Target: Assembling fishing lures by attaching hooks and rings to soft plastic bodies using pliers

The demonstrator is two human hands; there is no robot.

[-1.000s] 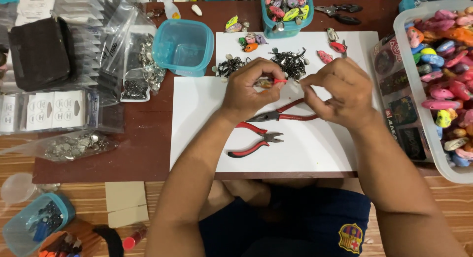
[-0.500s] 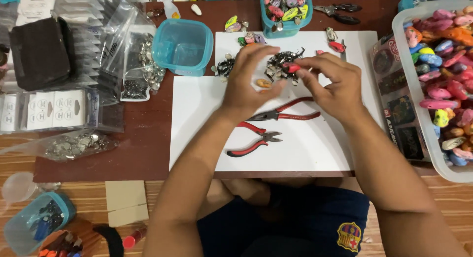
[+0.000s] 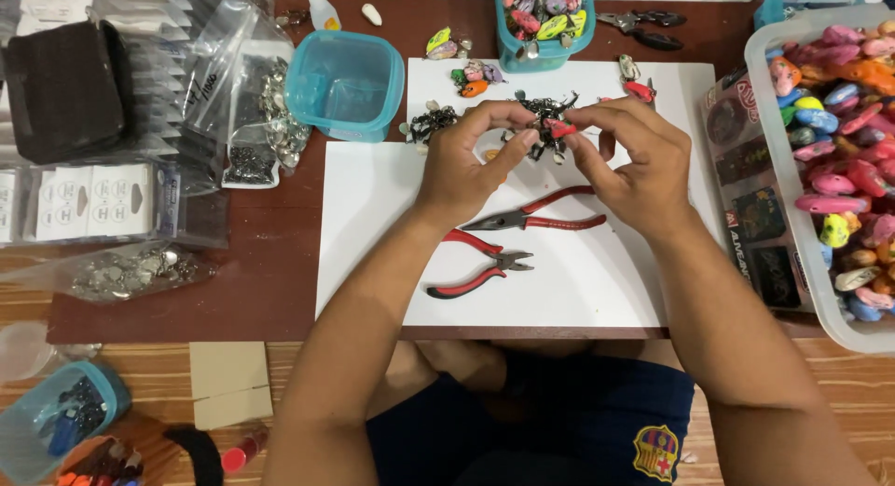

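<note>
While two red-handled pliers [image 3: 522, 239] lie on the white sheet [image 3: 373, 225], the left hand [image 3: 463, 164] and right hand [image 3: 634, 164] pinch a small red charm [image 3: 560, 129] between their fingertips. The charm sits above a dark pile of clasps [image 3: 541, 113].

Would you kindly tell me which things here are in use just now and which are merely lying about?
In use:
left hand
right hand
small red piece, pinched between both hands
pile of dark metal bits

Lying about:
two red-handled pliers
empty teal tub
bin of coloured pieces
</note>
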